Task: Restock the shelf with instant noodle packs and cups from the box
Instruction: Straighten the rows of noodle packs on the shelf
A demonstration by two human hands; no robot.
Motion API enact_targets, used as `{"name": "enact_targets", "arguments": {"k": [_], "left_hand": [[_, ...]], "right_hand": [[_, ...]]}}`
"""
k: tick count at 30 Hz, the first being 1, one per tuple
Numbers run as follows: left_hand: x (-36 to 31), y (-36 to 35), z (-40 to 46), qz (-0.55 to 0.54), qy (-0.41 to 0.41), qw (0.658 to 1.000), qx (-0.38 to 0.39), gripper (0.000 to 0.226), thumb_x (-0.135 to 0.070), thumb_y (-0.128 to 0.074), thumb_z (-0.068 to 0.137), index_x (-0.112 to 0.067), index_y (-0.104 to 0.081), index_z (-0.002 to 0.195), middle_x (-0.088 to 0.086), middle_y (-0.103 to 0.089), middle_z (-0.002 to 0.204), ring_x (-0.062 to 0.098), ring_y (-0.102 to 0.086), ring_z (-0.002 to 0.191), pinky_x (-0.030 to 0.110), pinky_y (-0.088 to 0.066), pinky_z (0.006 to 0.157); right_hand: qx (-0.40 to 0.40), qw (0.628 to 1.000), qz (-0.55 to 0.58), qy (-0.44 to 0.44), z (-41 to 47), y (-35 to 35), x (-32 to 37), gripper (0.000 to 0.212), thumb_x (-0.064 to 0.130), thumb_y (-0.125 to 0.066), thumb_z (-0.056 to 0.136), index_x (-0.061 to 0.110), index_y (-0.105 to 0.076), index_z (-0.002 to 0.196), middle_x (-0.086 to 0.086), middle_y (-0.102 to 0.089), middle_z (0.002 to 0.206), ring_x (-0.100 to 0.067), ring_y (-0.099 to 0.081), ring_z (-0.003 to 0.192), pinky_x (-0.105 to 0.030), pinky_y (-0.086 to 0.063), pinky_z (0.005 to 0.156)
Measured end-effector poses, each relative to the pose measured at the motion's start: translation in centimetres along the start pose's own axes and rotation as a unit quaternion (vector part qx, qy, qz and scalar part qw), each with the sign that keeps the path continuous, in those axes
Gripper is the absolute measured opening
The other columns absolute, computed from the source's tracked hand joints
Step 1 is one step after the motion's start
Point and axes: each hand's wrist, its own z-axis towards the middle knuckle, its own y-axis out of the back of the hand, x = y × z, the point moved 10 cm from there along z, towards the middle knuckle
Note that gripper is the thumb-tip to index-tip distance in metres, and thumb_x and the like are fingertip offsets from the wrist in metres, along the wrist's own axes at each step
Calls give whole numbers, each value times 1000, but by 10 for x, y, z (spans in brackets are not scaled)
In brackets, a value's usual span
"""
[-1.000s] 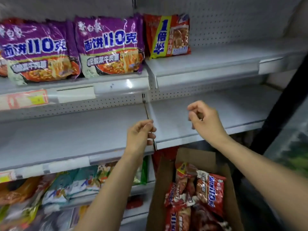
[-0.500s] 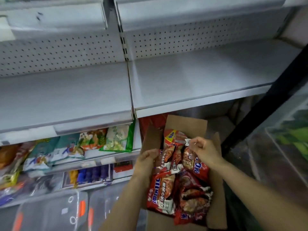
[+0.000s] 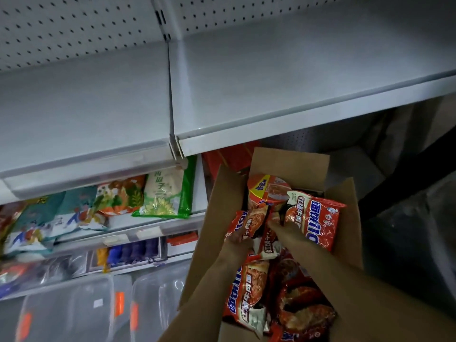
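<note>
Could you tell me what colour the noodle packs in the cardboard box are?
Mostly red with white and blue lettering, seen in the head view: noodle packs in the cardboard box.

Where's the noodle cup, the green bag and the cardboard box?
noodle cup (image 3: 269, 190): head view, on its red lid.
green bag (image 3: 167, 193): head view, on its pale front.
cardboard box (image 3: 222, 206): head view, on its left flap.

Red noodle packs (image 3: 314, 218) jumbled in open cardboard box (image 3: 291, 161) (cup (image 3: 269, 187) at back).

A green-edged white food bag (image 3: 167, 191) lies on the lower tier, beside an orange-green bag (image 3: 121, 196) and teal bags (image 3: 49, 218); below these, blue packets (image 3: 134, 250) and clear plastic bins (image 3: 74, 307)
</note>
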Motion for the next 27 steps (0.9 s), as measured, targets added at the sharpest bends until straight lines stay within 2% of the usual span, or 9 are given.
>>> {"name": "enact_targets", "arguments": {"k": [3,5,9,12,14,20,22,24,27], "left_hand": [[11,-7,14,32,-10,999,4,29,-7,-51,100,-18,-61,124,6,-66,115,19,-66,98,26,-56,80],[19,-7,20,52,-23,998,-10,33,-11,-56,98,-16,-61,130,7,-66,123,20,-66,104,33,-56,90],[32,2,25,18,-28,999,-38,37,-13,-64,93,-21,-61,129,7,-63,127,22,-65,110,41,-55,95],[35,8,27,2,-26,999,-35,33,-14,-64,93,-26,-61,124,7,-63,126,22,-65,110,37,-55,94],[35,6,25,-6,-25,999,-24,35,-15,-62,95,-25,-58,128,7,-61,128,21,-63,112,32,-55,92],[38,2,2,-53,-25,998,7,38,-15,-59,96,-24,-54,133,6,-62,126,19,-63,111,32,-53,94],[36,3,-6,-57,-32,998,13,36,-14,-58,97,-26,-54,131,1,-62,122,14,-62,108,27,-53,89],[36,5,-12,-55,-36,998,18,34,-15,-58,97,-30,-55,127,-7,-61,116,8,-60,103,21,-50,82],[36,7,-22,-57,-47,997,31,30,-16,-58,97,-30,-57,123,-6,-62,117,11,-61,106,26,-51,87]], "right_hand": [[3,999,37,-18,10,-8,2,86,51,-77,76,11,-41,143,-12,-52,141,-33,-52,126,-46,-44,104],[-12,999,28,-37,16,-9,3,99,55,-82,65,10,-40,143,-13,-50,142,-34,-51,127,-49,-43,105],[-13,996,-11,-86,23,-18,3,110,56,-82,66,8,-27,149,-16,-35,152,-36,-40,135,-46,-39,108],[0,995,-52,-83,21,-30,6,106,58,-83,62,12,-37,146,-15,-43,146,-35,-48,128,-42,-45,100],[-12,996,-48,-81,19,-32,7,102,51,-84,64,12,-38,145,-15,-44,144,-35,-48,127,-41,-45,96],[-43,995,-38,-82,-1,-29,11,85,33,-80,75,2,-37,142,-17,-46,140,-34,-49,125,-39,-46,99],[-38,996,-25,-76,-13,-32,13,76,28,-77,80,0,-39,139,-19,-47,138,-34,-49,125,-40,-44,99],[-66,996,-1,-56,-20,-29,13,76,26,-80,76,1,-41,136,-19,-53,132,-36,-53,119,-40,-46,90],[-99,993,60,-27,-34,-26,5,85,29,-86,66,3,-42,134,-18,-58,123,-35,-59,105,-38,-46,79]]}}
